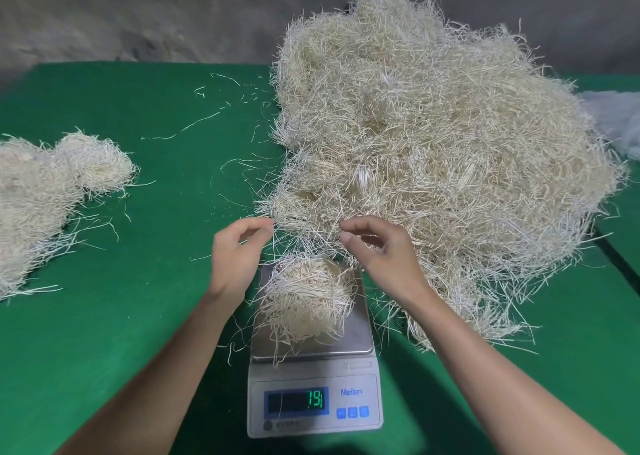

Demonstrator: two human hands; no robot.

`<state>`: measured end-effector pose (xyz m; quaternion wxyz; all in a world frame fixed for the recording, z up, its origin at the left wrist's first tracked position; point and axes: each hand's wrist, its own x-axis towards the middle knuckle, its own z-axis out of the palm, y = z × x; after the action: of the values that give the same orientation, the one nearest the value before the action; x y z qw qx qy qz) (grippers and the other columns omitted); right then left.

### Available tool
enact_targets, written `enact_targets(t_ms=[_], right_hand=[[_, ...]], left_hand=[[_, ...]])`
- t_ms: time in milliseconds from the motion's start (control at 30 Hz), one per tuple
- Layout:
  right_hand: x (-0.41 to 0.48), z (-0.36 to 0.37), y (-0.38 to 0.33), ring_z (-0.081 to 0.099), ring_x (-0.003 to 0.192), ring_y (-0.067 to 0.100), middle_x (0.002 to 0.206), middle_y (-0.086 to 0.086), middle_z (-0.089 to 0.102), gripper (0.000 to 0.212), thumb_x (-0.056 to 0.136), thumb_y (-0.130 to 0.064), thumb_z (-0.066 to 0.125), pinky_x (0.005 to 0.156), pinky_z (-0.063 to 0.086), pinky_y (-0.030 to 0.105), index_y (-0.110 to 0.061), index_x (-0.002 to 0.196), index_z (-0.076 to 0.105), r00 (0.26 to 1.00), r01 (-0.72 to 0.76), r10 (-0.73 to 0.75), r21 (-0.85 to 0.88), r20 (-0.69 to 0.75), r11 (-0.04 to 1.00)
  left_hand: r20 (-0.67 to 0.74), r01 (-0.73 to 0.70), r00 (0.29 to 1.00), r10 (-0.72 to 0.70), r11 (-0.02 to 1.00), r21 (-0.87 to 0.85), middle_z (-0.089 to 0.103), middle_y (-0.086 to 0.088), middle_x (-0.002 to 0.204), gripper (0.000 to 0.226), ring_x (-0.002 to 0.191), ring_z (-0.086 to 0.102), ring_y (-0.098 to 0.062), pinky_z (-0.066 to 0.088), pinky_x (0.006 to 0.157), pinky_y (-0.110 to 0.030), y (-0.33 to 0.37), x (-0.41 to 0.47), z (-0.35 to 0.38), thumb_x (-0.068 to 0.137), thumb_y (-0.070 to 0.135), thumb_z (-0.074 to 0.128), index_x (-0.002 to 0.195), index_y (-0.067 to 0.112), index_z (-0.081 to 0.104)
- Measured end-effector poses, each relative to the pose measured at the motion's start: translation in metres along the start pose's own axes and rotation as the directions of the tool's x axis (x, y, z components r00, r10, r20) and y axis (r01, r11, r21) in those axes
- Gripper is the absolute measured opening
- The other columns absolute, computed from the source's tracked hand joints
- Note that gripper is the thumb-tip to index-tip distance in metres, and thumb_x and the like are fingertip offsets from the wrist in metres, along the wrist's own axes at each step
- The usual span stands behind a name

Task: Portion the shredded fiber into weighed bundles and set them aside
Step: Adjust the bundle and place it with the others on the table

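A big heap of pale shredded fiber (433, 143) fills the right half of the green table. In front of it stands a small digital scale (313, 385) whose display shows green digits reading about 79. A small clump of fiber (308, 299) lies on the scale's steel pan. My left hand (235, 257) is just left of the pan, finger and thumb pinching a few strands at the heap's lower edge. My right hand (377, 250) hovers above the pan's far right corner, fingers curled and pinching strands from the heap.
A lower pile of fiber (45, 195) lies at the left edge of the green table (156, 316). Loose strands are scattered across the cloth between the piles. A grey wall runs behind the table. Something pale and fluffy (620, 115) shows at the far right.
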<state>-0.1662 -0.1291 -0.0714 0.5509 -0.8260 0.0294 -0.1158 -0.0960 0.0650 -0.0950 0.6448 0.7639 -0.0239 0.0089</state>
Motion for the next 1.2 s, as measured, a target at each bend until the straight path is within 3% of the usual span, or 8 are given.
enact_targets(t_ms=[167,700,833,933,1033,1100,1167,1200], right_hand=[[-0.001,0.000,-0.001,0.062,0.094,0.004,0.098,-0.014,0.067,0.015,0.086,-0.018,0.066,0.092,0.050,0.032,-0.031,0.093,0.064,1.000,0.002,-0.002,0.005,0.003,1.000],[0.008,-0.003,0.007,0.063,0.082,0.003,0.100,-0.008,0.065,0.018,0.088,-0.014,0.063,0.079,0.053,0.019,-0.027,0.101,0.062,0.998,-0.031,0.030,-0.007,-0.054,1.000],[0.035,-0.024,0.008,0.056,0.079,-0.009,0.107,-0.001,0.062,0.027,0.091,-0.002,0.056,0.070,0.045,0.003,-0.010,0.117,0.059,0.983,-0.033,-0.002,-0.192,-0.181,0.981],[0.064,-0.042,0.009,0.057,0.079,-0.003,0.115,0.008,0.063,0.032,0.090,0.005,0.052,0.066,0.041,-0.003,-0.004,0.121,0.057,0.975,-0.033,-0.053,-0.380,-0.216,0.925],[0.091,-0.046,0.015,0.061,0.080,0.009,0.110,0.010,0.063,0.040,0.088,0.000,0.058,0.062,0.046,0.004,-0.002,0.128,0.052,0.993,-0.089,0.035,-0.540,-0.110,0.837],[0.103,-0.039,0.022,0.058,0.078,0.009,0.103,0.004,0.058,0.053,0.083,-0.019,0.070,0.062,0.047,0.011,-0.003,0.127,0.047,0.992,-0.114,0.126,-0.597,-0.022,0.794],[0.114,-0.033,0.030,0.057,0.087,0.018,0.105,0.002,0.052,0.052,0.080,-0.031,0.071,0.073,0.047,0.017,-0.010,0.120,0.047,0.988,-0.078,0.149,-0.677,0.046,0.731],[0.121,-0.034,0.033,0.057,0.087,0.020,0.100,0.000,0.052,0.037,0.083,-0.030,0.067,0.070,0.045,0.015,-0.012,0.110,0.049,0.991,-0.042,0.117,-0.706,0.059,0.707]], left_hand=[[-0.002,-0.013,1.000,0.013,1.000,-0.015,0.066,0.016,0.093,0.017,0.079,0.058,0.018,0.040,0.067,0.003,-0.003,0.000,0.001,0.089,0.005,0.059,0.094,0.019,0.068],[0.038,-0.004,0.999,0.005,1.000,-0.021,0.067,0.013,0.096,0.019,0.081,0.059,0.015,0.041,0.065,0.001,0.008,0.004,0.013,0.088,0.007,0.061,0.090,0.024,0.067],[0.066,0.006,0.998,-0.003,0.999,-0.032,0.068,0.011,0.096,0.018,0.081,0.062,0.008,0.044,0.069,-0.003,0.026,0.012,0.030,0.087,0.009,0.063,0.088,0.026,0.067],[0.086,0.022,0.996,-0.021,1.000,-0.015,0.068,0.004,0.100,0.019,0.084,0.063,-0.009,0.051,0.079,-0.020,0.044,0.027,0.050,0.086,0.007,0.063,0.087,0.026,0.066],[0.137,0.002,0.990,-0.015,0.995,0.097,0.065,0.003,0.110,0.019,0.080,0.061,-0.016,0.052,0.064,-0.018,0.061,0.049,0.080,0.087,0.008,0.063,0.100,0.022,0.065],[0.175,0.023,0.983,-0.051,0.988,0.155,0.065,0.002,0.106,0.023,0.076,0.060,-0.016,0.048,0.053,-0.010,0.067,0.063,0.102,0.088,0.009,0.062,0.110,0.016,0.063],[0.166,0.078,0.981,-0.101,0.987,0.144,0.065,-0.002,0.105,0.026,0.086,0.063,-0.017,0.053,0.067,-0.016,0.073,0.074,0.118,0.089,0.004,0.058,0.114,0.012,0.061],[0.138,0.091,0.984,-0.110,0.987,0.136,0.064,-0.004,0.108,0.028,0.094,0.063,-0.019,0.055,0.079,-0.023,0.074,0.079,0.123,0.090,0.000,0.054,0.115,0.011,0.060]])
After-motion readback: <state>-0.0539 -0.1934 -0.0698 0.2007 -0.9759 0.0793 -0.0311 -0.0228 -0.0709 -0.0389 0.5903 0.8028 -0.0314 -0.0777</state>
